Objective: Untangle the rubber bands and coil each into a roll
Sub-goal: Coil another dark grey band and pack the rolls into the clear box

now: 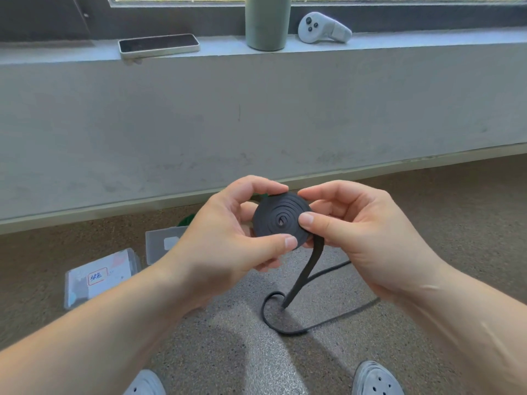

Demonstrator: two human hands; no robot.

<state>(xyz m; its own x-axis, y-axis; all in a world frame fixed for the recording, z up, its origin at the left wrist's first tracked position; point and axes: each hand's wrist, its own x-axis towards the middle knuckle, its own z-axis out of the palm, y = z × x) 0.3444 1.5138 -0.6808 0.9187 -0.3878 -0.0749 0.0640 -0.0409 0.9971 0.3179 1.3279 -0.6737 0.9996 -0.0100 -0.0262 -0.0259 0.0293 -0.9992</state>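
While its tail dangles, black coil (pixel 281 219) between both hands' fingertips (pixel 306 219).

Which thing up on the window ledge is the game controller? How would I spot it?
Look along the window ledge at the top. Right of the tall green cup lies the controller. It is the only white, curvy thing, with dark buttons; the phone further left is flat.

Speckled floor (pixel 233 332) bears band tail (pixel 288 329), plastic boxes (pixel 99 277).
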